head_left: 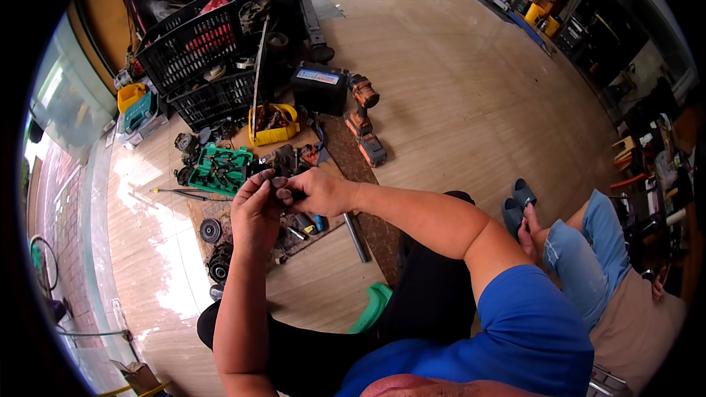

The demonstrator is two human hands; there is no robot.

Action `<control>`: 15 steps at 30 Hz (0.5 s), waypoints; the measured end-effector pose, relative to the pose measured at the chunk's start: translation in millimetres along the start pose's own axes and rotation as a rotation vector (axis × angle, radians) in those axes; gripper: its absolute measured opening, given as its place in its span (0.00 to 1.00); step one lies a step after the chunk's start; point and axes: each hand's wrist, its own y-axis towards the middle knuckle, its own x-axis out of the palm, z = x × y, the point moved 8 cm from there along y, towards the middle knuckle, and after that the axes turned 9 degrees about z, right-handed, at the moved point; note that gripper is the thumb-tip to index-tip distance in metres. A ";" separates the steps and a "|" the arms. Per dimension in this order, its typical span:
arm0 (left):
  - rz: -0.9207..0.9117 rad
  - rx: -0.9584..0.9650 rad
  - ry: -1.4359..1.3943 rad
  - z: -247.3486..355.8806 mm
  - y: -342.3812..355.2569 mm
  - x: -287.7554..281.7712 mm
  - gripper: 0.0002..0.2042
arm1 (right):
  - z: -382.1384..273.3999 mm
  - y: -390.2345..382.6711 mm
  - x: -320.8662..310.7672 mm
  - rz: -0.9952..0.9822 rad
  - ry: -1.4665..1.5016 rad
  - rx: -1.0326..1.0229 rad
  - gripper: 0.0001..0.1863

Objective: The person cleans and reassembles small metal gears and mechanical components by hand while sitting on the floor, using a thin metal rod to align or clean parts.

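left hand: pinching small dark part | right hand: curled beside it, hold unclear

The glossy beige tiled floor carries 1 stained brown work sheet, 1 black car battery, 1 stack of 2 black plastic crates, 1 orange-and-black cordless impact wrench at the sheet's edge and, farther right, 2 dark slippers. On the sheet lie 1 open green socket case and 1 metal tube; 1 grooved black pulley sits by its left edge.
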 end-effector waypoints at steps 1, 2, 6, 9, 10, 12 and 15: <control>0.002 0.003 0.006 0.1 0.1 0.1 0.10 | -0.1 -0.1 -0.3 0.001 0.001 -0.005 0.11; 0.004 0.005 0.013 0.3 0.1 0.4 0.10 | -0.1 -0.1 -0.6 0.002 -0.004 -0.008 0.11; 0.001 0.003 0.013 -0.7 0.5 1.3 0.10 | -1.1 -0.7 -1.9 0.005 -0.024 -0.004 0.11; 0.021 0.006 -0.007 -0.3 0.6 -0.4 0.09 | -4.5 -0.5 -2.3 -0.003 -0.033 0.008 0.11; 0.022 0.006 -0.007 -0.5 0.7 -0.7 0.09 | -4.6 -0.6 -2.5 -0.005 -0.037 0.012 0.11; 0.023 0.007 -0.006 -0.7 1.1 -1.5 0.09 | -3.5 -0.4 -1.8 -0.004 -0.036 0.014 0.10; 0.027 0.006 0.000 -0.8 1.2 -1.4 0.09 | -0.4 -0.8 -1.2 0.005 -0.036 0.011 0.10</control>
